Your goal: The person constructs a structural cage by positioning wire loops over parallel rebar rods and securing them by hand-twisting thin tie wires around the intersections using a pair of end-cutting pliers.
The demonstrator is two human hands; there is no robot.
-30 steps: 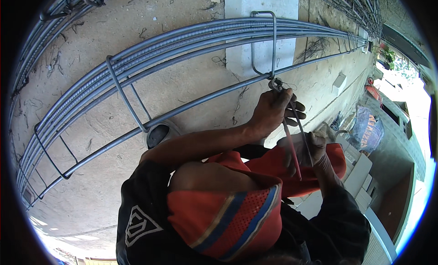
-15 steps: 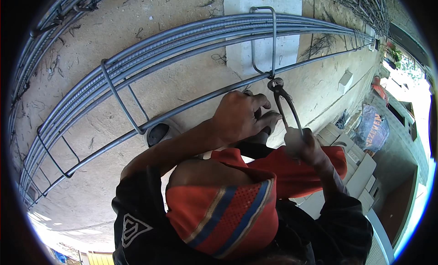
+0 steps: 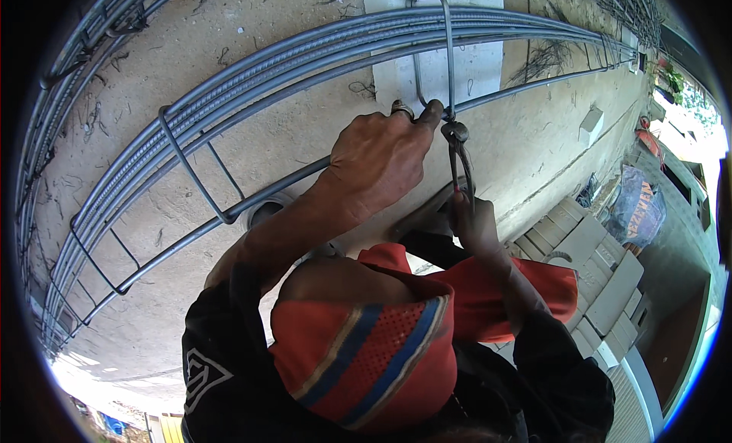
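Note:
My left hand [image 3: 385, 157] grips the lower steel bar [image 3: 290, 182] of a long rebar cage right where a bent stirrup [image 3: 446, 54] crosses it, thumb and forefinger pinching the joint. My right hand [image 3: 473, 222] holds the handles of metal pincers [image 3: 459, 157], whose jaws sit closed on the same crossing just right of my left fingers. Several parallel ribbed bars [image 3: 252, 73] run above, arching across the concrete ground. My orange and red striped head cloth [image 3: 374, 351] fills the lower middle of the view.
Further stirrups [image 3: 194, 172] wrap the cage to the left. A white block [image 3: 476, 69] lies under the bars. Grey concrete blocks [image 3: 602, 268] are stacked at the right, beside a blue sack [image 3: 640, 207]. A round drain opening [image 3: 263, 213] sits below the lower bar.
My left hand has moved up from beside the pincers onto the bar at the stirrup crossing. The pincers have swung upright with their jaws at the joint.

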